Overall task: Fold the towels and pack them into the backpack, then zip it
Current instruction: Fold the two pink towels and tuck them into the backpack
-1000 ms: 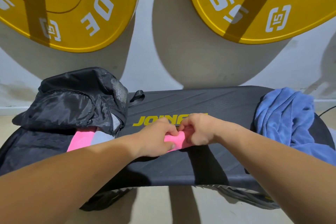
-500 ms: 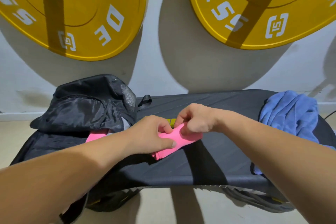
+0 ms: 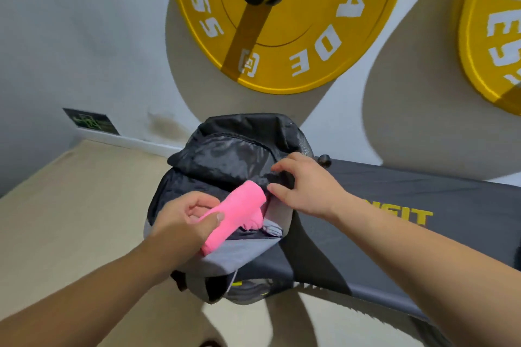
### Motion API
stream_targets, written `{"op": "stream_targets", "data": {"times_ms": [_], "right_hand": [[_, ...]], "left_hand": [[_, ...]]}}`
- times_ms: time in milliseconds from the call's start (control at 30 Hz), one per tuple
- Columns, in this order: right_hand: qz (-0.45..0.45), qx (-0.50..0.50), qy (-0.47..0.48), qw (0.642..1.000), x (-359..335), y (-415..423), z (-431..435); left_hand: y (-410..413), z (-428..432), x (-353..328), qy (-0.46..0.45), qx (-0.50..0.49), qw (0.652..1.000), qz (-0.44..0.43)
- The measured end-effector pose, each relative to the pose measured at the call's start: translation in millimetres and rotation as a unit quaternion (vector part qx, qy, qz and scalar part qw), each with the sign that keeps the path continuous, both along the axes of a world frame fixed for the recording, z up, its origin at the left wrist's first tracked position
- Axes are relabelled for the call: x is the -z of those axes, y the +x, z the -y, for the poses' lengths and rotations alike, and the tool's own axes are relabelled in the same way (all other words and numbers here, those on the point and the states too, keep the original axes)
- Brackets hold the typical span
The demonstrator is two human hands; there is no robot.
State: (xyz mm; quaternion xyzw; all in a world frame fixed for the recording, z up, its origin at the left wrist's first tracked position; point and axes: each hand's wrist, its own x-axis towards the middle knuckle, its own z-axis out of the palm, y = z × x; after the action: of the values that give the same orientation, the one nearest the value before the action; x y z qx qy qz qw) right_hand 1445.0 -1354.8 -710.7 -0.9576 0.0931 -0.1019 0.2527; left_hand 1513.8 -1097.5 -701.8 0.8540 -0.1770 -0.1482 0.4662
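Your left hand grips the pink towel at the backpack mouth; your right hand pinches its rim

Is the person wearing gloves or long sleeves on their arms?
No. The left hand and the right hand are bare: no gloves, rings or watch show. No sleeve shows anywhere up to the picture's edge.

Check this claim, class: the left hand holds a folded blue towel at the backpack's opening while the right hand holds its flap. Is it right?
Not quite. The head view shows the towel in the left hand is pink, not blue. The rest stands: it is at the backpack opening, and the right hand holds the flap.
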Motion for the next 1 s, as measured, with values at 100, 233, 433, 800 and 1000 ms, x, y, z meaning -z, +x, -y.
{"op": "stream_targets", "data": {"times_ms": [100, 233, 433, 800, 1000], "right_hand": [[-0.004, -0.020, -0.071, 0.997, 13.8, 17.7, -20.4], [0.001, 0.024, -0.194, 0.981, 38.1, 34.3, -31.0], [0.037, 0.047, -0.231, 0.971, 49.9, 50.2, -28.7], [0.062, 0.073, -0.098, 0.991, 54.4, 57.2, -17.1], [0.019, 0.004, -0.059, 0.998, 44.0, 40.5, -6.7]], "left_hand": [[16.6, -18.5, 6.9, -0.001, -0.093, 0.996, 0.013], [43.2, -21.4, 33.0, 0.066, -0.103, 0.989, 0.085], [48.8, -0.5, 65.1, 0.040, -0.057, 0.994, 0.082], [78.2, 62.6, 81.4, 0.081, -0.063, 0.995, 0.022], [67.0, 45.3, 71.3, 0.132, -0.047, 0.990, 0.027]]}}
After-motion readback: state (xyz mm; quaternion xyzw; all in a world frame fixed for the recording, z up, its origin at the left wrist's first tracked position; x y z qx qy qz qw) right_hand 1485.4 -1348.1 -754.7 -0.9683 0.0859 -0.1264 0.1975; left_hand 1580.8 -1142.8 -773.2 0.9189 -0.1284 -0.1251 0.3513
